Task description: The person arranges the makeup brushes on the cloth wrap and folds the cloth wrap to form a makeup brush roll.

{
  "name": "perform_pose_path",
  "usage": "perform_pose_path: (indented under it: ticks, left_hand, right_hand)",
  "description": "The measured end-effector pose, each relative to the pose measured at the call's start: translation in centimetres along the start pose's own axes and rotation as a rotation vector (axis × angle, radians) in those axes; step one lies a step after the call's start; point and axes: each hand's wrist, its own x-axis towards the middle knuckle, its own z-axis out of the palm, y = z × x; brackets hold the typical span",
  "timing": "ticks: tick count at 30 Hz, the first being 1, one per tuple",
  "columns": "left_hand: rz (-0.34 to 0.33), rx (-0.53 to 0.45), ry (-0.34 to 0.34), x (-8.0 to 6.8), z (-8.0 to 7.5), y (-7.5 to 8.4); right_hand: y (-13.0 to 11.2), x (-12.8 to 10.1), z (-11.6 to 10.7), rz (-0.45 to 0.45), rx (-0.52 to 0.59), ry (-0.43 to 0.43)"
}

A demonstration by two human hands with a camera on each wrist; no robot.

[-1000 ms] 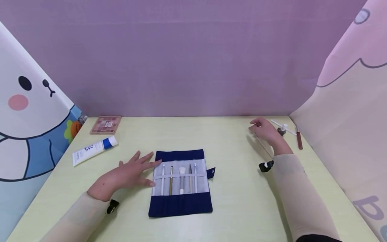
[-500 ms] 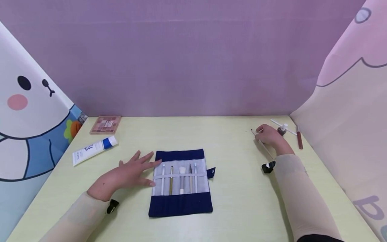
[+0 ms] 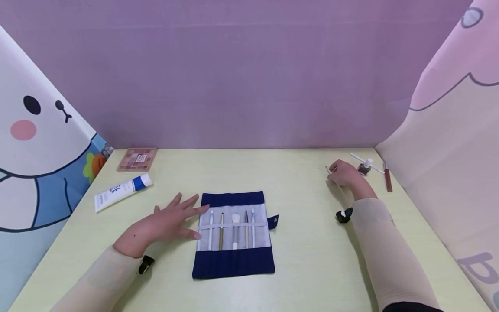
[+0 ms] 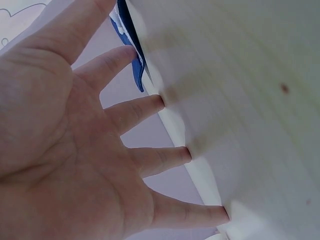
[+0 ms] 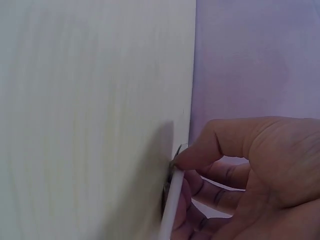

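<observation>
The right hand (image 3: 345, 175) pinched a thin, smooth white brush (image 5: 171, 205) low over the table's (image 3: 304, 242) far right, tip pointing away. The left hand (image 3: 163, 225) lay flat, fingers spread, touching the cloth roll (image 3: 233, 262).

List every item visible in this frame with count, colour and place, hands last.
Brush roll: 1, navy with grey lining, open flat at table centre.
Brushes: 5, white and brown handles, under the roll's strap.
Cream tube: 1, white with blue cap, left side.
Eyeshadow palette: 1, pink, far left corner.
Small bottle: 1, brown with white cap, far right.
Lip pencil: 1, reddish brown, far right.
Thin white brush: 1, pinched in the right hand.
Left hand: flat, beside the roll.
Right hand: fingers curled round the brush.
</observation>
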Motion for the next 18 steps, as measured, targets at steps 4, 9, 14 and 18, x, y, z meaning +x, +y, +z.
perform_pose_path:
  ticks: [4,9,14,18]
  left_hand:
    - [-0.004,0.000,-0.003,0.0,-0.1,0.0]
    - [-0.004,-0.002,-0.005,0.0,-0.1,0.1]
    - [-0.005,0.000,-0.006,-0.1,-0.2,0.2]
    - [-0.005,0.001,-0.008,-0.1,-0.3,0.2]
  right_hand:
    - [-0.4,-0.2,-0.1,0.017,0.000,-0.011]
    - [-1.3,-0.7,-0.2,0.033,0.010,-0.040]
    - [-2.1,-0.9,-0.2,0.010,0.033,-0.049]
    - [-2.7,-1.1,-0.2,-0.023,0.057,-0.040]
